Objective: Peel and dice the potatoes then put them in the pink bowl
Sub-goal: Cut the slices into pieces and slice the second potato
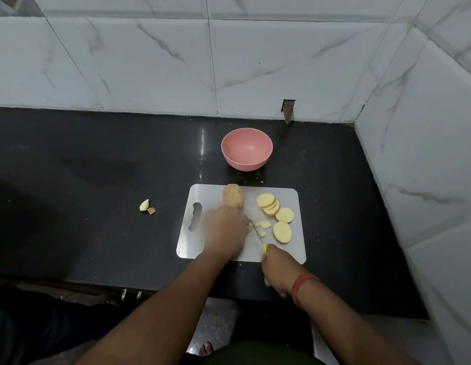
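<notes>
A white cutting board lies on the black counter. An unpeeled potato stands at its far edge. Several round potato slices lie on the board's right half. My left hand rests palm down on the board, its fingers holding down a partly cut slice. My right hand grips a yellow-handled knife, whose blade passes through that slice beside the left fingertips. The pink bowl stands beyond the board with nothing visible inside.
A potato end piece and a scrap of peel lie on the counter left of the board. White tiled walls close the back and the right side. The counter's front edge runs below my wrists.
</notes>
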A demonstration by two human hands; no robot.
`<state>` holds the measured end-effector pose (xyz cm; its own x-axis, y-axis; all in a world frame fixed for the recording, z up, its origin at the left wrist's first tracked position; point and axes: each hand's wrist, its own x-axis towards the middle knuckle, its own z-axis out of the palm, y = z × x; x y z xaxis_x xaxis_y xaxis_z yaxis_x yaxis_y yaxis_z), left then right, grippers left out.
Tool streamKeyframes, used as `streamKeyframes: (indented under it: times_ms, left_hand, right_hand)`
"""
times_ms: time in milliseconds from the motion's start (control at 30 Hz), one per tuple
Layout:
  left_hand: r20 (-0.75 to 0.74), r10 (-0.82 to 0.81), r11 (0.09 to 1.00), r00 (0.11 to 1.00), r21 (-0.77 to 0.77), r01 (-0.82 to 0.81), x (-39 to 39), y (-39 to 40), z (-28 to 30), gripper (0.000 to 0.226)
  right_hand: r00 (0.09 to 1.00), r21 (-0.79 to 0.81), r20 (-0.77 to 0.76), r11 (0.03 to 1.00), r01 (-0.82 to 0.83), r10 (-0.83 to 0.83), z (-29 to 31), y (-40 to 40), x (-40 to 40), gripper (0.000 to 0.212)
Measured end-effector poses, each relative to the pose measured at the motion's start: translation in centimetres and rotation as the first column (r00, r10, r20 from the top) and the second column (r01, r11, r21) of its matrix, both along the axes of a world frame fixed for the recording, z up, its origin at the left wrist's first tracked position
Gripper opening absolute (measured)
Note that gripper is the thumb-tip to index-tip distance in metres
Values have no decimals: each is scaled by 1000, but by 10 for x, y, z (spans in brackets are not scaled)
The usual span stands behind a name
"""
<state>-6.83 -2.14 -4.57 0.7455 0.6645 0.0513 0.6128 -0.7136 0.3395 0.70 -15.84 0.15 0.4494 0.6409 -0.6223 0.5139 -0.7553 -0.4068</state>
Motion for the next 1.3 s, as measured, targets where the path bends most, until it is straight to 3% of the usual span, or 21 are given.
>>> streamKeyframes:
  times_ms: [200,300,367,467,600,767,1000,1200,1300]
  left_hand:
    - [16,7,1000,1000,21,-8,0,-2,-2,16]
    - [22,9,998,1000,56,-10,-2,-2,-1,14]
    - [26,15,996,1000,88,-17,-3,-3,-1,16]
    - [45,6,990,999,141,-12,-3,-7,-2,26]
    - [14,-185,943,983,283,173,12,-16,-1,28]
    - [-77,-321,883,944,336,328,26,-25,-1,23]
    - [-181,-160,895,970,389,220,7,-10,-3,20]
    - [-180,-125,905,976,382,186,-2,-5,-8,31]
    - [-194,-117,902,974,390,186,-3,-6,-9,25]
  right_hand:
    - [1000,-10,-10,1000,-15,15,3,-11,-3,34]
    - [999,-20,-26,999,-44,43,3,-25,-4,13]
    - [999,23,-35,1000,-16,17,6,-32,-4,2]
    - [993,152,-24,981,122,-119,10,-37,-2,13]
    - [965,298,-38,919,257,-258,12,-34,6,20]
    - [947,397,-73,862,315,-312,14,-33,7,17]
    - [941,376,-95,864,335,-324,11,-44,9,16]
    - [944,364,-107,871,331,-314,13,-46,8,17]
    - [944,360,-120,873,329,-307,15,-47,7,18]
